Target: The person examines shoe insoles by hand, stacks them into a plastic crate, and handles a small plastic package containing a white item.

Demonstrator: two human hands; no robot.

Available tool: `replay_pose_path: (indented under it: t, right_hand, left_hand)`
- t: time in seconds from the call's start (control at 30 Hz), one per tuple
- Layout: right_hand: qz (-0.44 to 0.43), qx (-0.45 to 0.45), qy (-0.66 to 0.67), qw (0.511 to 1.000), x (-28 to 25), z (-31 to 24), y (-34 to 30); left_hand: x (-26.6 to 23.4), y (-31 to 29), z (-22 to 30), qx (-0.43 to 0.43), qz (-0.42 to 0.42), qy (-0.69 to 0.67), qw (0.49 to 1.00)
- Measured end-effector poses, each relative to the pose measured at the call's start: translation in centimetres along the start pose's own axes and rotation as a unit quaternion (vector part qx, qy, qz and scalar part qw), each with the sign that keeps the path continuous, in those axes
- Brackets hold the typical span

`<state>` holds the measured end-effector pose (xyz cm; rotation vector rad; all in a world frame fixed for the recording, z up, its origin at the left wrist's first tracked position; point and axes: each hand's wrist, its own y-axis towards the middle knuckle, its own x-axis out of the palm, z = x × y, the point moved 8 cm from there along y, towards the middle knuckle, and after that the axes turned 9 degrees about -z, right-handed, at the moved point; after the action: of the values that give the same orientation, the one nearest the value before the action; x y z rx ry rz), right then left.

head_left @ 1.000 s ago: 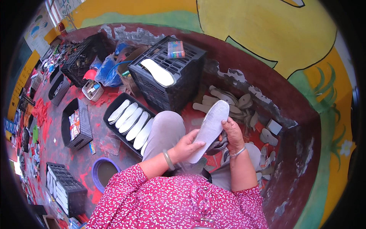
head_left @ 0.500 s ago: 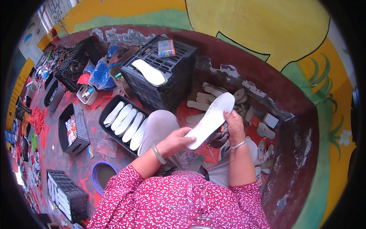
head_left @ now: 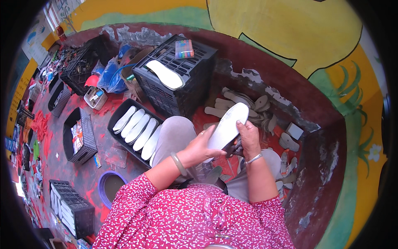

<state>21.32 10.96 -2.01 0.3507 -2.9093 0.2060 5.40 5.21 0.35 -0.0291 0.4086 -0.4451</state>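
A white shoe insole (head_left: pixel 230 122) is held tilted above my lap, its broad end up and to the right. My right hand (head_left: pixel 250 140) grips its right edge, thumb on the white face and fingers behind. My left hand (head_left: pixel 198 149) is around its lower left end, between thumb and fingers; part of that grip is hidden. Just below the insole something dark (head_left: pixel 236 148) shows, too covered to name. Left of my knee, a black basket (head_left: pixel 111 126) holds a row of white insoles (head_left: pixel 137 129).
A black plastic crate (head_left: pixel 159 93) stands ahead, bearing another white insole (head_left: pixel 166 74) and a pack of coloured pens (head_left: pixel 184 49). Piled insoles (head_left: pixel 242 99) lie by the wall. At left are a purple basin (head_left: pixel 101 189), a grey basket (head_left: pixel 85 143) and a crate of insoles (head_left: pixel 85 218).
The insole has come slightly left and lower. My left hand has shifted from pinching its lower tip to cupping its lower left edge; my right hand keeps hold and has moved slightly left.
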Motion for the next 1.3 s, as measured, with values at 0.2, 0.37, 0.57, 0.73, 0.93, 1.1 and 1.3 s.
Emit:
replay_pose_path:
  t: [0.2, 0.37, 0.57, 0.73, 0.93, 1.1, 1.3]
  right_hand:
    - [-0.093, -0.004, -0.003, 0.996, 2.4, 0.0, -0.2]
    - [-0.171, 0.035, -0.036, 0.984, 3.7, 0.6, -0.6]
    - [-0.184, 0.075, -0.023, 0.980, 4.5, 0.8, -0.6]
    - [-0.174, 0.078, -0.035, 0.981, 4.2, 0.8, -0.6]
    - [-0.148, 0.092, 0.000, 0.985, 3.0, 0.8, -0.7]
    - [-0.126, 0.054, 0.013, 0.990, 2.3, 0.8, -0.3]
    - [-0.109, 0.012, 0.130, 0.985, 1.8, -1.1, -0.7]
  left_hand:
    - [2.0, 1.7, -1.9, 0.007, -0.033, -0.163, 0.986]
    - [2.5, 1.3, -0.1, 0.028, -0.132, -0.527, 0.839]
    - [2.5, 1.1, -1.0, 0.036, -0.146, -0.541, 0.827]
    - [2.4, 1.1, -1.1, 0.034, -0.134, -0.546, 0.826]
    - [2.3, 1.1, -1.4, 0.038, -0.156, -0.584, 0.796]
    - [1.7, 1.0, -1.8, 0.046, -0.127, -0.627, 0.767]
    - [1.0, 0.5, -0.9, 0.071, -0.156, -0.679, 0.714]
